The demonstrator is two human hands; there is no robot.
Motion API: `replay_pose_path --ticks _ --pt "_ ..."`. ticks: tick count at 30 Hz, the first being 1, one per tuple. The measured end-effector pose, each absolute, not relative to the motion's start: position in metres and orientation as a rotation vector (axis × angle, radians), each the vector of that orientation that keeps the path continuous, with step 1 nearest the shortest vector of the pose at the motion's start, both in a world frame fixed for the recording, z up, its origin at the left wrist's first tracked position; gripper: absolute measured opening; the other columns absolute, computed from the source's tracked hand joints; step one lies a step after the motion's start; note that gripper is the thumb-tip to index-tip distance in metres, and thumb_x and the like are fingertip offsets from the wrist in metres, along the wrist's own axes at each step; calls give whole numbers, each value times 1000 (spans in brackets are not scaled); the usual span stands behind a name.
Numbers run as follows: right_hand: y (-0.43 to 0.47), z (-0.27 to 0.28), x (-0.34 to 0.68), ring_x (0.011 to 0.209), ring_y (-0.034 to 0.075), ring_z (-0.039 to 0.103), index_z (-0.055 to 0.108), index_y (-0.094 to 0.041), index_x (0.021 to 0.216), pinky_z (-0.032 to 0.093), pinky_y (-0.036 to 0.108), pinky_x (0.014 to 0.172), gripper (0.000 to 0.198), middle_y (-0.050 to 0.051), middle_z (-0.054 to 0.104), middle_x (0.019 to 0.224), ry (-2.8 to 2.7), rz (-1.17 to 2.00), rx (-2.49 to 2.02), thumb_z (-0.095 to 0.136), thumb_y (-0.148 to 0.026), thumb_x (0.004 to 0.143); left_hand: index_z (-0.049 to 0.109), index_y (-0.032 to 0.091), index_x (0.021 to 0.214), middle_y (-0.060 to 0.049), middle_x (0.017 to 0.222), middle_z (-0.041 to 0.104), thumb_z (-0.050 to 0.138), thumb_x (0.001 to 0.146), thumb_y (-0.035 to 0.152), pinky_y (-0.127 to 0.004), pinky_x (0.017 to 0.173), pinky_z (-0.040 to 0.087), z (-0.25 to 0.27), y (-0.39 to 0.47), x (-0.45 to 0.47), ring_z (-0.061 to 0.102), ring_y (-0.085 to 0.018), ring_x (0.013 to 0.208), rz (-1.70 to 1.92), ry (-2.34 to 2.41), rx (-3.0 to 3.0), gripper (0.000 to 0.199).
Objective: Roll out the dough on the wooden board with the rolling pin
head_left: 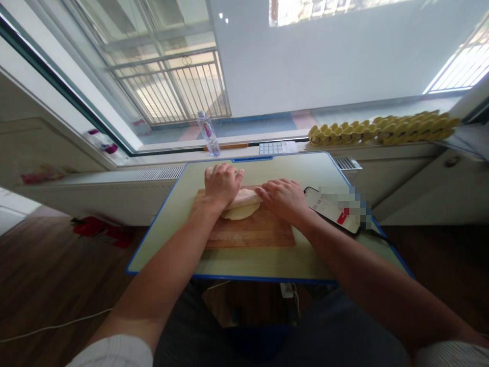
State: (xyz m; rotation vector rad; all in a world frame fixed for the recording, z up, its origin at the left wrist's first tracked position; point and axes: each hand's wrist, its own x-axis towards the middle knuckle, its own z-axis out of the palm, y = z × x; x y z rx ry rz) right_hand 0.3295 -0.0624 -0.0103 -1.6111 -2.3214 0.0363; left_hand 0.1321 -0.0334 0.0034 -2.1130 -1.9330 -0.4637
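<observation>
A round, flat sheet of pale dough (241, 212) lies on a wooden cutting board (248, 235). Across it runs a light-coloured rolling pin (244, 199), its middle showing between my hands. My left hand (222, 184) is closed over the pin's left end, the thumb towards the middle. On the other end my right hand (283, 198) bears down, its fingers bent over the pin and pointing inward. Both palms hide the ends of the pin. Some dough shows beyond the pin, but its far edge is partly covered.
The board rests on a small blue-edged table (305, 265). Right of my right hand lies a phone (332, 210) with a cable. On the windowsill stand a clear bottle (209, 134) and yellow egg-tray-like material (382, 128). A red object (101, 229) is on the floor.
</observation>
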Motion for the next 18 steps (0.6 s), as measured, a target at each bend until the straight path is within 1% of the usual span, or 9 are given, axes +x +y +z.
replay_pose_path --ticks 4,7,10,14,18 --pt "-61 -11 330 116 25 66 80 -29 115 40 36 98 53 6 78 122 -2338 64 -1599 34 -55 111 75 21 100 -13 111 77 33 109 43 -49 108 34 5 -47 134 64 -30 111 -510 -1850 -2108 49" --pt "-60 -12 330 116 24 66 80 -29 117 40 35 99 53 6 78 122 -2352 69 -1575 33 -54 111 75 20 98 -14 107 77 29 109 44 -49 106 35 2 -61 135 65 -30 110 -516 -1856 -2084 53" --pt "-60 -13 331 116 24 67 80 -28 116 41 35 99 52 6 78 121 -2350 66 -1566 35 -53 111 76 21 103 -13 114 77 32 109 45 -49 106 38 -2 -69 135 65 -30 113 -454 -1971 -2052 50" --pt "-61 -13 332 116 24 67 80 -28 115 41 35 98 52 6 78 121 -2346 64 -1562 35 -54 110 73 26 118 -10 132 73 35 107 44 -52 108 41 -5 -67 133 64 -31 121 -336 -2151 -2053 43" --pt "-62 -13 331 114 25 67 80 -27 112 39 38 97 52 7 78 120 -2332 51 -1568 35 -53 110 69 30 130 -8 144 67 34 107 45 -51 112 43 -5 -62 131 60 -30 130 -260 -2192 -2133 44"
